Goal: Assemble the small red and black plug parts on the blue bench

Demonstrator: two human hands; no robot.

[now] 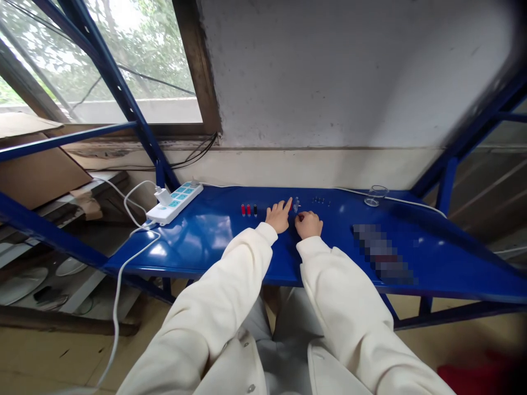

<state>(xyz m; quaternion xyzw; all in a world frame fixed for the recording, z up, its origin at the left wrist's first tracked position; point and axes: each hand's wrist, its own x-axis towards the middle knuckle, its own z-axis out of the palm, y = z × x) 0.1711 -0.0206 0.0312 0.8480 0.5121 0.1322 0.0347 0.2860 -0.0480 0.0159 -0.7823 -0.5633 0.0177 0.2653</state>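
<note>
My left hand rests on the blue table with its fingers apart and the index finger stretched forward. That fingertip is beside a small red piece, touching or nearly so. My right hand is curled, thumb and fingers together; what they hold, if anything, is too small to make out. Just ahead of both hands lies a cluster of small clear pieces. To the left stand two small red cylinders and one black cylinder, in a row. Several tiny pin-like parts are lined up at the right.
A white power strip with a plugged-in adapter sits at the table's left end, its cable hanging over the edge. A clear glass is at the back right. A blurred dark object lies nearer. Blue frame posts flank the table.
</note>
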